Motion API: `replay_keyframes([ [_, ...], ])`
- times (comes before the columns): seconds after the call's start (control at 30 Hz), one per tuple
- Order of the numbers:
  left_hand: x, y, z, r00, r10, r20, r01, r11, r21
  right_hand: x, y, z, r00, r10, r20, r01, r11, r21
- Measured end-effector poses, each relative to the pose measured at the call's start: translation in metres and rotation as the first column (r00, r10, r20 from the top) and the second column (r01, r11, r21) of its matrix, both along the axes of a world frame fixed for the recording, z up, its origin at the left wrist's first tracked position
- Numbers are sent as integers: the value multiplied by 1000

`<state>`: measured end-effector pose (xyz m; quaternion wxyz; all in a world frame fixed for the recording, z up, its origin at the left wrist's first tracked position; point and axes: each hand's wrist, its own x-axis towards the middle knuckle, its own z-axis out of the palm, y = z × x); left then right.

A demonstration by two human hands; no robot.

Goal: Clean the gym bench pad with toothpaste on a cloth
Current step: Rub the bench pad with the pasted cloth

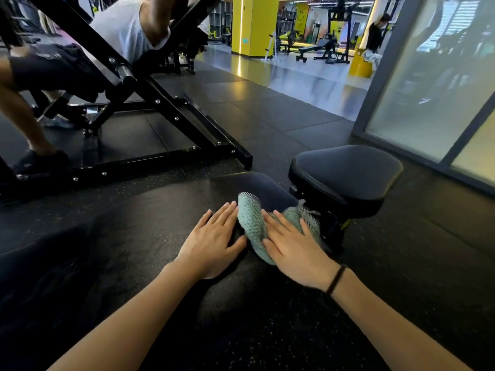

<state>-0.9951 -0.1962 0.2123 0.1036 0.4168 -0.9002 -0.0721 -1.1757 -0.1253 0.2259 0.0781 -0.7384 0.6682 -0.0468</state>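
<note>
Flat right hand (294,253) presses the cloth (250,218), flat left hand (211,242) steadies the pad (262,186); firm, overlapping strokes should clean best.

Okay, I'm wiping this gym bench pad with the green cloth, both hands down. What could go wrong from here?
The cloth is bunched under your flat right hand, with no grip on it, so it may slip out or wipe unevenly. Its far end lies at the edge of the bench pad beside the seat pad, and could snag on its frame.
</note>
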Motion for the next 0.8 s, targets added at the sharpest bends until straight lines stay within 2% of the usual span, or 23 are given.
replay_keyframes([
  [0.1, 2, 2, 2, 994, -4, -109, 8, 999, 41, 4, 32, -4, 998, 24, 61, -12, 979, -204],
  [0.17, 4, 6, 7, 966, 9, -257, 12, 997, 82, 3, 36, -2, 985, 21, 173, 44, 930, -364],
  [0.23, 7, 12, 17, 903, 59, -425, 24, 982, 188, 3, 31, 10, 957, -20, 290, 134, 915, -382],
  [0.27, 8, 15, 24, 857, 125, -501, 30, 957, 289, 4, 27, 18, 933, -33, 358, 169, 920, -354],
  [0.3, 8, 18, 32, 785, 226, -576, 53, 903, 426, 5, 23, 27, 901, -37, 431, 195, 924, -328],
  [0.37, 8, 24, 46, 566, 496, -658, 184, 702, 688, 11, 15, 46, 811, -7, 584, 222, 928, -298],
  [0.43, 10, 26, 60, 378, 741, -555, 353, 439, 826, 19, 8, 63, 722, 15, 691, 260, 921, -291],
  [0.5, 17, 27, 70, 335, 833, -440, 490, 245, 837, 29, 0, 71, 654, 0, 757, 328, 901, -283],
  [0.53, 20, 28, 74, 342, 842, -416, 530, 193, 826, 33, -3, 73, 617, -23, 787, 366, 893, -261],
  [0.6, 24, 31, 80, 330, 851, -409, 543, 183, 819, 42, -8, 76, 528, -75, 846, 427, 885, -188],
  [0.7, 26, 39, 86, 264, 827, -497, 491, 328, 807, 55, -7, 78, 357, -131, 925, 445, 894, -45],
  [0.8, 27, 47, 86, 216, 764, -608, 445, 477, 758, 67, -3, 78, 265, -183, 947, 424, 904, 56],
])
